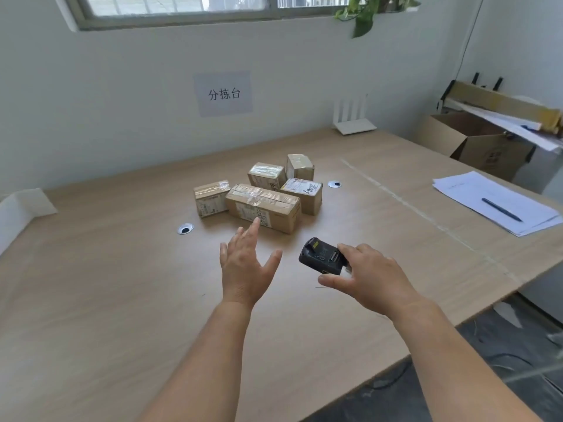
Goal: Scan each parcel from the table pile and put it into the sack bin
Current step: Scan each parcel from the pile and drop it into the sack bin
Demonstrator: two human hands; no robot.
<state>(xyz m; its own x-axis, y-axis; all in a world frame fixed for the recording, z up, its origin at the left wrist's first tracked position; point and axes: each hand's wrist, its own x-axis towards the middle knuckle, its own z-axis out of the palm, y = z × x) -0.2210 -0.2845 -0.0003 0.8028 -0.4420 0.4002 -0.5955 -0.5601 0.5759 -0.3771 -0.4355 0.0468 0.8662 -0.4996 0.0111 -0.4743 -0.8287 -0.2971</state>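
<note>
5 brown cardboard parcels (275, 200) clustered mid-table, all sealed with clear tape, all sitting on the wooden table (122, 284).

Left to right:
- small parcel (210, 197): printed label on near face, tape over the top.
- long parcel (263, 208): biggest of the 5, lying at an angle, label on near face, tight against the small one.
- squat parcel (266, 175): behind the long one, shiny tape on top.
- upright parcel (300, 166): rear of the cluster, standing on end.
- handwritten parcel (303, 194): white label with black marker scrawl on top, at the long one's far right end.

Left hand (245, 269): released, holding nothing. Palm down, fingers straight and spread, thumb out to the right. Index fingertip lines up with the long parcel's near bottom edge; contact or not, cannot tell.

Handheld scanner (323, 255): black, yellow patch at the nose, nose aimed toward the parcels, just right of the left hand.

Right hand (368, 278): grasping the scanner by its near end, fingers curled over the top, thumb stretched out along its near side. Cannot tell if the scanner is off the table.

Further right: paper stack (475, 190) with a pen (501, 209) on it, open carton (478, 144) behind.
</note>
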